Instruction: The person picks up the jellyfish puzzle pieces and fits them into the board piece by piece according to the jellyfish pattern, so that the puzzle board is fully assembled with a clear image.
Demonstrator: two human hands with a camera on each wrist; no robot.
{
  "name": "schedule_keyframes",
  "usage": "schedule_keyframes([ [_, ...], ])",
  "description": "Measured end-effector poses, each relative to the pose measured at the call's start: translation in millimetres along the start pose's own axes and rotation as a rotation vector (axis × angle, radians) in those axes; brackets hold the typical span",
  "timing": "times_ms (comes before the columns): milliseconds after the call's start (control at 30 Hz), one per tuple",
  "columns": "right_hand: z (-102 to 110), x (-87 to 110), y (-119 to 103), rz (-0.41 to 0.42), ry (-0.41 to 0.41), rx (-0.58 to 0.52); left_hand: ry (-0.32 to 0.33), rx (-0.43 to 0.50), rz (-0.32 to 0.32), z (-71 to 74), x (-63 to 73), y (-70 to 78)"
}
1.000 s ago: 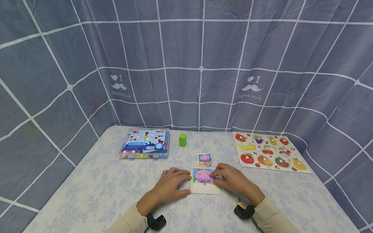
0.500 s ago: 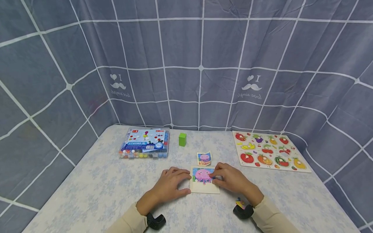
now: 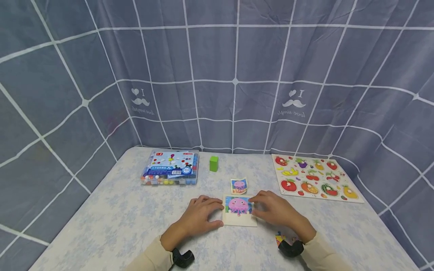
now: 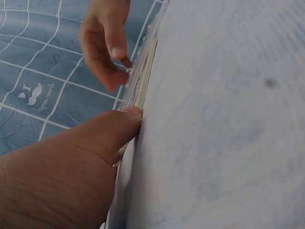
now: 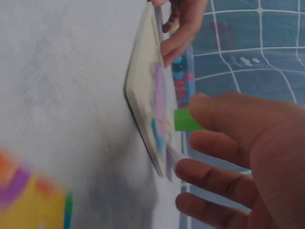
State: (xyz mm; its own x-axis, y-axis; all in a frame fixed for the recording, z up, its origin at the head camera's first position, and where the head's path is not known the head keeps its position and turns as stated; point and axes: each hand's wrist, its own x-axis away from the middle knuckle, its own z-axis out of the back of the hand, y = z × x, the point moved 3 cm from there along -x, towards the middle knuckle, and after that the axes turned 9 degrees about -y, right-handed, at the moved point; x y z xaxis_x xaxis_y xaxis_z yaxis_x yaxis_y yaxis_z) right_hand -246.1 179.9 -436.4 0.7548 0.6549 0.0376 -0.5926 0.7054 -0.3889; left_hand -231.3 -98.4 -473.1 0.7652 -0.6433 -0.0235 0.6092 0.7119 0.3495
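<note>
A wooden puzzle board (image 3: 239,220) with a pink octopus picture (image 3: 238,205) in its upper part lies on the table. My left hand (image 3: 202,215) rests at the board's left edge; its thumb touches that edge in the left wrist view. Over at the right edge my right hand (image 3: 276,210) hovers with its fingers loosely spread, and in the right wrist view nothing is between thumb and fingers. Behind the board lies a small picture card (image 3: 239,186) with a similar pink octopus. Bright puzzle pieces (image 3: 280,238) lie beside my right wrist, partly hidden by the black wrist strap.
A clear plastic box (image 3: 170,167) of coloured balls stands at the back left. Near it stands a green block (image 3: 213,163). A fruit puzzle board (image 3: 315,178) lies at the back right. Grey checked cloth (image 3: 217,75) hangs behind the table.
My right hand has let go of the octopus picture and moved slightly right, its fingers parting. My left hand has stayed at the board's edge.
</note>
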Motion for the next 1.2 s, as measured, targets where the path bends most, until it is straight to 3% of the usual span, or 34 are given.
schedule_keyframes([
  [300, 5.6, 63.6, 15.8, -0.194, -0.143, -0.047, 0.012, -0.005, 0.01, -1.8, -0.4, 0.1],
  [500, -2.7, 99.3, 20.8, -0.178, -0.126, -0.072, 0.016, -0.01, 0.015, 0.7, 1.9, 0.6],
  [800, -13.8, 105.1, 16.2, -0.071, 0.072, -0.01, 0.026, 0.0, 0.001, 3.6, 3.4, -1.3],
  [1200, -20.7, 108.5, 20.0, -0.123, 0.107, -0.035, 0.018, 0.009, -0.008, 0.8, 0.6, 0.7],
])
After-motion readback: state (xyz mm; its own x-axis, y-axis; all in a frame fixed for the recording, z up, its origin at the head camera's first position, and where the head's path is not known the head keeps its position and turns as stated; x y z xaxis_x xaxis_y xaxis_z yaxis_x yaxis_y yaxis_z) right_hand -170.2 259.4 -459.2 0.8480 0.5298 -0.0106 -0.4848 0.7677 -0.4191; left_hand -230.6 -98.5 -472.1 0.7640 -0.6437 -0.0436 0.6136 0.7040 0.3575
